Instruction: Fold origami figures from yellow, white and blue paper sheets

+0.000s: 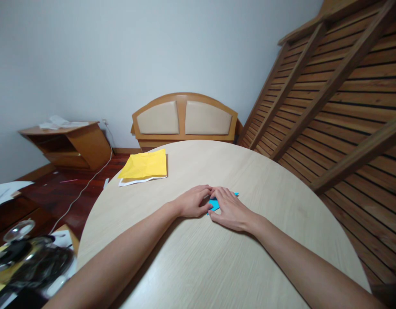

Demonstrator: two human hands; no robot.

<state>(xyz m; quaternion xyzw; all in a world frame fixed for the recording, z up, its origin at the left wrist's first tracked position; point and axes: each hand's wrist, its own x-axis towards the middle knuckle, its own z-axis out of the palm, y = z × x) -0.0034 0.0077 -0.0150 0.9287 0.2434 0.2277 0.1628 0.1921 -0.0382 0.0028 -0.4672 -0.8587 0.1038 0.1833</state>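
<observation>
A small piece of folded blue paper (214, 204) lies on the round table (198, 262), close to its middle. My left hand (193, 202) is at the paper's left side, thumb and curled fingertips closed on its edge. From the right, my right hand (229, 209) covers much of the paper, its fingers bent over it and its thumb at the near edge. The fingertips of both hands meet over the blue piece. One blue point sticks out beyond my right hand's knuckles; the rest of its shape is hidden.
Yellow paper (144, 164) with a white sheet under it lies at the table's far left. A headboard (184, 116) stands behind the table, and a wooden slatted frame (339, 107) leans at the right. Left are a low cabinet (78, 148) and a cluttered surface with a glass lid (19, 229).
</observation>
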